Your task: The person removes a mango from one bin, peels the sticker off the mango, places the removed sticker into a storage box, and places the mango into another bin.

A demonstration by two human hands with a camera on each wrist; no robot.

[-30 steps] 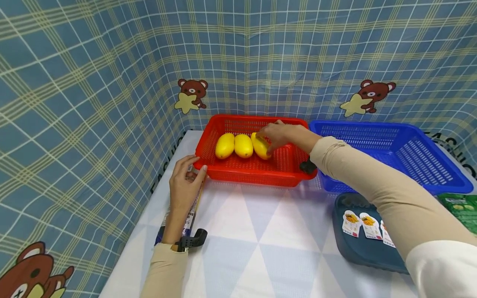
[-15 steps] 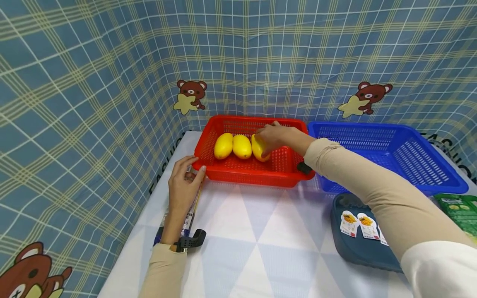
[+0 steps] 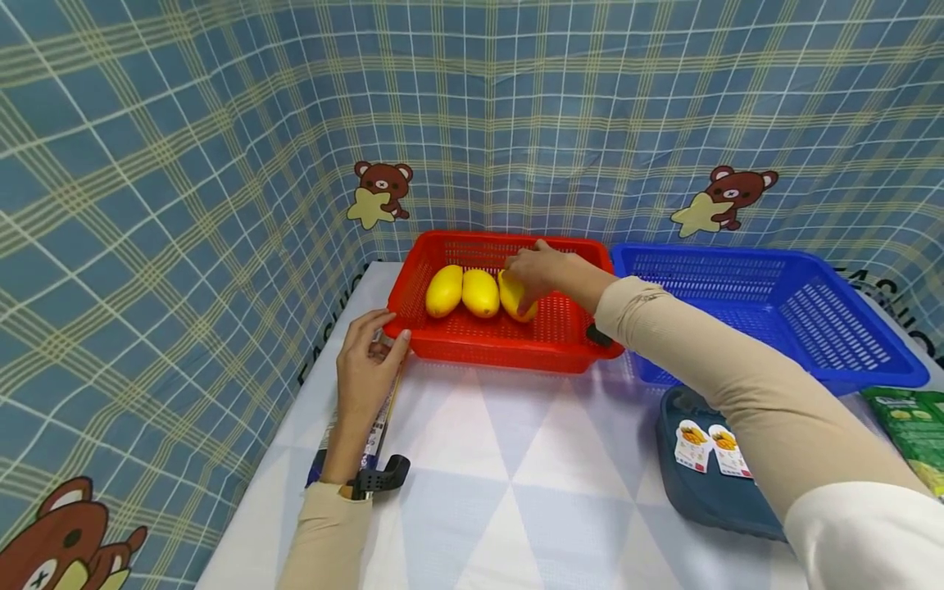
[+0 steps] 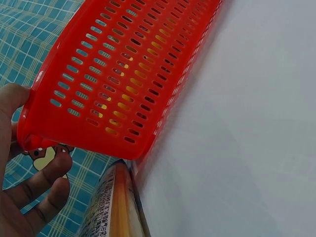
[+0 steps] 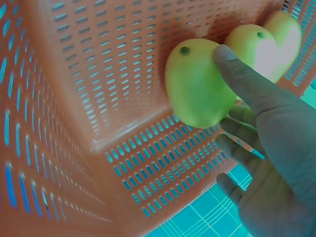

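Observation:
Three yellow mangoes lie side by side in the red basket (image 3: 501, 352): the left mango (image 3: 444, 292), the middle mango (image 3: 481, 293) and the right mango (image 3: 512, 298). My right hand (image 3: 537, 267) grips the right mango from its right side. In the right wrist view, the thumb lies across this mango (image 5: 195, 86), and the fingers reach round its other side, partly hidden. At the basket's near left corner, my left hand (image 3: 363, 369) holds the rim between thumb and fingers. The left wrist view shows the basket wall (image 4: 123, 74) beside these fingers.
A blue basket (image 3: 819, 319) stands right of the red one. Before it is a dark tray (image 3: 686, 512) with fruit-picture labels (image 3: 693, 447). A green package (image 3: 910, 434) lies far right. Some long printed packaging (image 4: 118, 207) lies below the left hand. Plaid cloth walls enclose the back and left.
My right hand has shifted slightly left and drawn its thumb and fingers in on the right mango. The left hand stays at the basket corner.

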